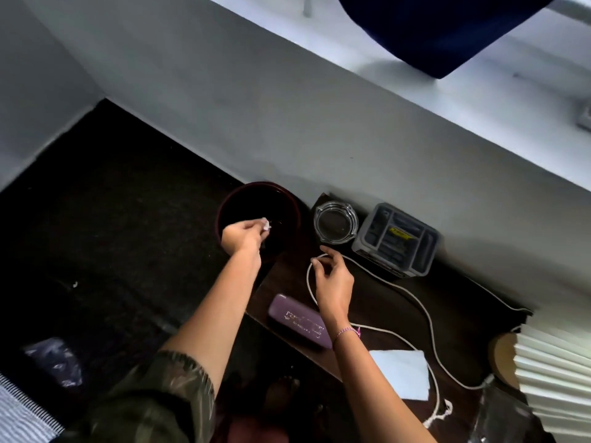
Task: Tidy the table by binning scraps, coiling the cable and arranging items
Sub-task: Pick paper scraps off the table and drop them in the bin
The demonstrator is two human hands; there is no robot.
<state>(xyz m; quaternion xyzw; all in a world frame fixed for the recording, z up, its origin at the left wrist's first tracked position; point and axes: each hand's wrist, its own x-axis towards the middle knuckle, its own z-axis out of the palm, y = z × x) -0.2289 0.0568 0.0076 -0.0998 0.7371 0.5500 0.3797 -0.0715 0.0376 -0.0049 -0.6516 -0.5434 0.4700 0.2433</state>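
Left hand [241, 235]: pinching white scrap [266, 224] over dark bin [224, 206]. Right hand [332, 282]: fingers closed on white cable [425, 314], on table [463, 302].

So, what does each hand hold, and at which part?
The left hand pinches a small white scrap in its fingertips, over the bin. The right hand pinches the white cable at its loop's top.
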